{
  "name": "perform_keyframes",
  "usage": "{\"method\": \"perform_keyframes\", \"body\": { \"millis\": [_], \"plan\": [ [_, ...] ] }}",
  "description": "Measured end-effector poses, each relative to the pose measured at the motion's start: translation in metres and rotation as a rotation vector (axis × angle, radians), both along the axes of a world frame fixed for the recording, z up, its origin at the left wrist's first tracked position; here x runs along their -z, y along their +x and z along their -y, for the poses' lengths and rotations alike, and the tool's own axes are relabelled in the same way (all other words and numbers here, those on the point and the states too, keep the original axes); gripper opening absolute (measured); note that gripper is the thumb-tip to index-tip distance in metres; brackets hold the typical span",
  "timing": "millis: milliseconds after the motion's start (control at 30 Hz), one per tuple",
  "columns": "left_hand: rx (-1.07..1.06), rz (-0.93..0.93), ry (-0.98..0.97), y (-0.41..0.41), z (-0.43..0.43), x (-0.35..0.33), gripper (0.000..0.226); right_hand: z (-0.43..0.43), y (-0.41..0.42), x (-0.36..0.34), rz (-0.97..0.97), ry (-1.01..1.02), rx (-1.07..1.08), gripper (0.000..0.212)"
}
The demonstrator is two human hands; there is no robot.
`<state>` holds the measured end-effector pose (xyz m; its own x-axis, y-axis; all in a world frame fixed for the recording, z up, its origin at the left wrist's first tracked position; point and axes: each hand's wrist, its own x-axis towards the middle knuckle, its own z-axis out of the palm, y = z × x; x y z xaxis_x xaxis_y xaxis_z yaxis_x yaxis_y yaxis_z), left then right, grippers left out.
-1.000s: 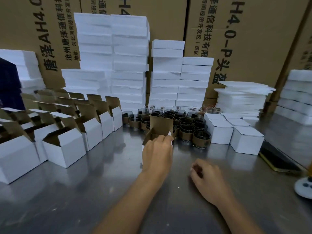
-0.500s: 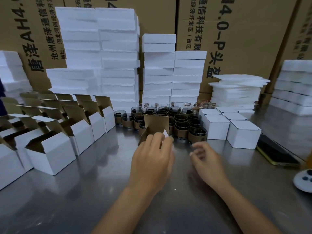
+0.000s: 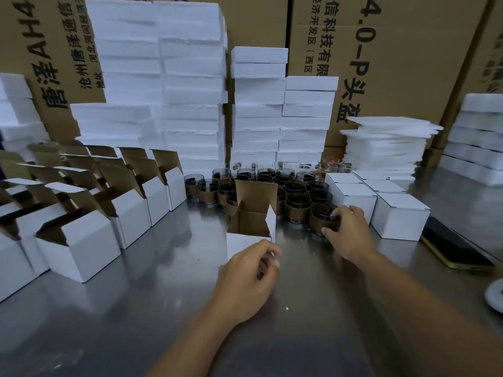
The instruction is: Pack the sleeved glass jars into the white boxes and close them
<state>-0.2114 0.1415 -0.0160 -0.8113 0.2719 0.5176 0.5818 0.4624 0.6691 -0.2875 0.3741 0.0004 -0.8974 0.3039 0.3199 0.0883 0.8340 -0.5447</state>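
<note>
Sleeved glass jar (image 3: 318, 219), brown-banded round glass, is gripped by my right fingers (image 3: 336, 212); left fingers (image 3: 268, 251) curl beside open white box (image 3: 242, 244), hold unclear.

On the table (image 3: 136, 322), an open box (image 3: 251, 221) stands at centre, jars (image 3: 272, 183) clustered behind it, the nearest jar (image 3: 317, 220) to its right. Rows of opened boxes (image 3: 81, 240) fill the left. Closed boxes (image 3: 400, 219) sit right of the jars, with a phone (image 3: 457, 248) further right.

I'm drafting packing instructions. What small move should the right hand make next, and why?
Probably lift the sleeved jar toward the open box: the right hand curls round that jar, and the box stands just left of it, flap up, seemingly empty.
</note>
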Motion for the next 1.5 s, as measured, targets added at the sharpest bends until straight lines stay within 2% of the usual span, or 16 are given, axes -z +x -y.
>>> {"method": "perform_keyframes", "body": {
  "millis": [267, 333, 467, 533, 733, 900, 1167, 1300, 1433, 1500],
  "plan": [
    [0.023, 0.179, 0.171, -0.004, 0.001, 0.001, 0.018, 0.020, 0.030, 0.007, -0.132, -0.166, -0.048, 0.030],
    [0.006, 0.221, 0.259, -0.004, 0.000, -0.002, 0.015, 0.036, 0.046, 0.002, -0.243, -0.266, -0.102, 0.039],
    [0.033, 0.295, 0.398, -0.002, 0.001, -0.007, 0.015, 0.077, 0.080, -0.010, -0.369, -0.506, -0.230, 0.075],
    [0.082, 0.332, 0.464, 0.003, 0.001, -0.011, 0.020, 0.095, 0.093, -0.012, -0.405, -0.590, -0.263, 0.078],
    [0.178, 0.510, 0.546, 0.018, 0.005, -0.014, 0.034, 0.122, 0.109, 0.000, -0.451, -0.735, -0.356, 0.051],
    [0.176, 0.564, 0.537, 0.015, 0.006, -0.015, 0.034, 0.119, 0.109, 0.005, -0.422, -0.748, -0.367, 0.048],
    [0.186, 0.537, 0.588, 0.015, 0.007, -0.014, 0.037, 0.116, 0.103, 0.009, -0.384, -0.751, -0.398, 0.041],
    [0.169, 0.475, 0.617, 0.015, 0.008, -0.016, 0.048, 0.113, 0.102, 0.006, -0.365, -0.894, -0.432, 0.031],
    [0.167, 0.441, 0.640, 0.014, 0.008, -0.018, 0.042, 0.110, 0.101, 0.002, -0.288, -1.070, -0.451, 0.017],
    [0.155, 0.437, 0.626, 0.014, 0.009, -0.019, 0.041, 0.110, 0.101, 0.000, -0.253, -1.108, -0.454, 0.021]
  ]
}}
